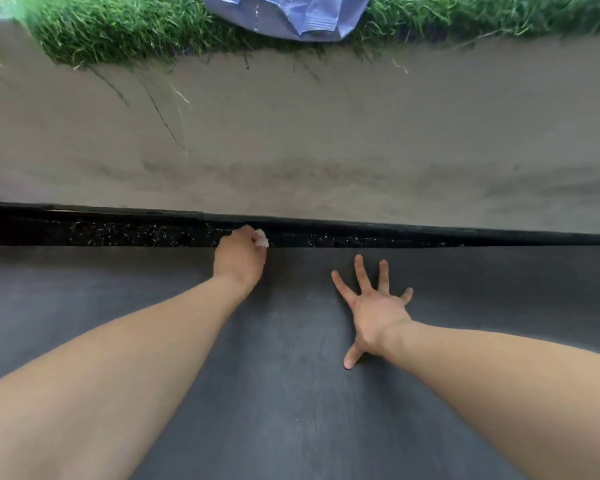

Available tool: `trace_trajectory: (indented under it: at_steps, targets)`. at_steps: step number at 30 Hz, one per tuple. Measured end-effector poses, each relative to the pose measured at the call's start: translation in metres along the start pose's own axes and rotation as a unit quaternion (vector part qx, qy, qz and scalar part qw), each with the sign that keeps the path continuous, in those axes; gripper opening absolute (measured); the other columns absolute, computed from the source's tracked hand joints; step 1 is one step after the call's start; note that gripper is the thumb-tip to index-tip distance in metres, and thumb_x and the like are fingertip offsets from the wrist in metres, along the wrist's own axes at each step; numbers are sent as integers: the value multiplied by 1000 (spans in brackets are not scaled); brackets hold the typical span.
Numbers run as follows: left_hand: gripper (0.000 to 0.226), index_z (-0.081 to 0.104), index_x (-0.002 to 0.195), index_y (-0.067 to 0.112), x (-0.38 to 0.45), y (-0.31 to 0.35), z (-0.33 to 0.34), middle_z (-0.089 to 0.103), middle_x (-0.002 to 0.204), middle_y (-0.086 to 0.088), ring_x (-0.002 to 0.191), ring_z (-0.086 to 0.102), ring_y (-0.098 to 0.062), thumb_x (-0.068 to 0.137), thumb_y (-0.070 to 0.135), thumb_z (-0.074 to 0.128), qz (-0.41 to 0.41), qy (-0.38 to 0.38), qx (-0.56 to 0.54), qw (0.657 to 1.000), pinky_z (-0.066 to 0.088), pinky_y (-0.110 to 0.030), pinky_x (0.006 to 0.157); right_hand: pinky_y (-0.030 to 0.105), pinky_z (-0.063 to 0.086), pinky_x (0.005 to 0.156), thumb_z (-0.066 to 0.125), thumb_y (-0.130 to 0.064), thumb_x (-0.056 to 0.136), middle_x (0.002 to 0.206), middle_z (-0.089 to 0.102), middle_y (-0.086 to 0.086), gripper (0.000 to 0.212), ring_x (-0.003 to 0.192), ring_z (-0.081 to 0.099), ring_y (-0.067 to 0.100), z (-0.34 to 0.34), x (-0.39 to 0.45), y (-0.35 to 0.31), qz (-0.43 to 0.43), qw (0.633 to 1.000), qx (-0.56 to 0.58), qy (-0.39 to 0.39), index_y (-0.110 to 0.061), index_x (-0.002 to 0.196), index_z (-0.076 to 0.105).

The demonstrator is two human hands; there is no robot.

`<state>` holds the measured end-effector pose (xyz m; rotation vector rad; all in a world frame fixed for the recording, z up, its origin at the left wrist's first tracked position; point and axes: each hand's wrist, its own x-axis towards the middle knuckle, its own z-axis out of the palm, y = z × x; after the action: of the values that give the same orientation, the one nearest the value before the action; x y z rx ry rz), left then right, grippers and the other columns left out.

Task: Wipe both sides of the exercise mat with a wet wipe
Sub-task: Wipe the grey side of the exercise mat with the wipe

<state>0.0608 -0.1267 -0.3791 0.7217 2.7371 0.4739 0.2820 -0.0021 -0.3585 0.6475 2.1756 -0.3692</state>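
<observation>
Two hands: both are working on the mat (291, 393), which is lying flat in front, its far edge running along a speckled black strip (136, 233).
Left hand (239, 259): it is curling tight around a small white wipe (262, 238) and pressing it down right at that far edge.
Right hand (373, 311): it is spreading flat on the mat, fingers straight and splayed, gripping nothing, looking like it is pinning the mat down.
Beyond: tan ground (309, 133) is stretching away to grass (118, 32), with a blue-striped packet (291, 15) lying up there.
Doing it well: I reckon she or he should be keeping that flat palm planted, wiping along the edge in overlapping passes.
Remaining: the underside looks not yet reachable; flipping is coming.
</observation>
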Motion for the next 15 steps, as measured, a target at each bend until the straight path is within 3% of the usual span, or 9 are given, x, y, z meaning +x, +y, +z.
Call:
trace_trajectory:
  at_steps: [3, 5, 7, 8, 9, 10, 12, 13, 15]
  targets:
    - [19, 58, 109, 10, -24, -7, 28, 70, 96, -15, 91, 65, -39, 100, 22, 46, -8, -1, 38, 999, 38, -32, 69, 88, 13, 111, 97, -67, 49, 158, -53, 3, 170, 149, -36, 51, 4, 1, 0, 4, 1000, 2, 4, -46, 154, -34]
    - [17, 53, 113, 10, -41, 4, 42, 71, 90, -14, 84, 66, -38, 100, 19, 48, 124, -25, 46, 991, 33, -33, 70, 87, 13, 111, 97, -66, 48, 159, -52, 2, 170, 150, -35, 49, 5, 2, 1, 8, 1000, 1, 13, -47, 154, -33]
    - [22, 54, 115, 10, -45, 7, 49, 71, 93, -12, 85, 64, -37, 97, 21, 53, 317, -95, 70, 941, 32, -35, 76, 86, 13, 112, 97, -67, 46, 159, -51, 1, 170, 151, -35, 48, 4, 3, 0, 15, 1000, 3, 15, -49, 154, -33]
    - [25, 55, 116, 11, -37, 2, 46, 70, 96, -12, 86, 63, -36, 95, 23, 54, 375, -125, 97, 914, 34, -36, 81, 86, 13, 113, 97, -67, 46, 159, -51, 0, 171, 151, -35, 47, 4, 3, -1, 20, 1000, 4, 12, -49, 153, -34]
    - [26, 55, 116, 12, -23, -5, 42, 70, 96, -11, 86, 63, -35, 93, 24, 53, 382, -124, 125, 907, 35, -37, 85, 86, 12, 113, 97, -67, 46, 158, -52, 0, 171, 150, -36, 47, 5, 3, -3, 22, 1000, 3, 8, -50, 153, -35]
    - [25, 55, 114, 12, -8, -11, 41, 70, 94, -11, 85, 64, -34, 92, 23, 53, 341, -99, 133, 925, 35, -38, 86, 86, 11, 114, 97, -67, 47, 157, -54, -1, 170, 150, -37, 46, 6, 3, -3, 24, 1000, 1, 6, -50, 153, -35]
    - [18, 56, 108, 13, 16, -23, 36, 71, 85, -8, 79, 66, -32, 90, 17, 57, 193, -3, 74, 978, 35, -40, 84, 85, 11, 114, 97, -65, 48, 156, -55, -1, 169, 149, -38, 46, 5, 4, -3, 27, 1000, 3, 6, -50, 153, -35]
    - [16, 56, 106, 13, 22, -27, 37, 71, 81, -7, 76, 66, -31, 90, 15, 58, 147, 28, 33, 988, 35, -40, 83, 85, 10, 114, 97, -64, 49, 155, -55, -1, 169, 149, -39, 46, 4, 4, -3, 28, 1000, 6, 5, -50, 153, -35]
    - [14, 57, 105, 14, 25, -32, 45, 69, 78, -6, 73, 65, -31, 91, 14, 58, 149, 51, -17, 987, 35, -40, 84, 84, 10, 115, 98, -62, 51, 154, -56, -2, 168, 149, -39, 45, 3, 5, -4, 32, 999, 5, 2, -50, 153, -35]
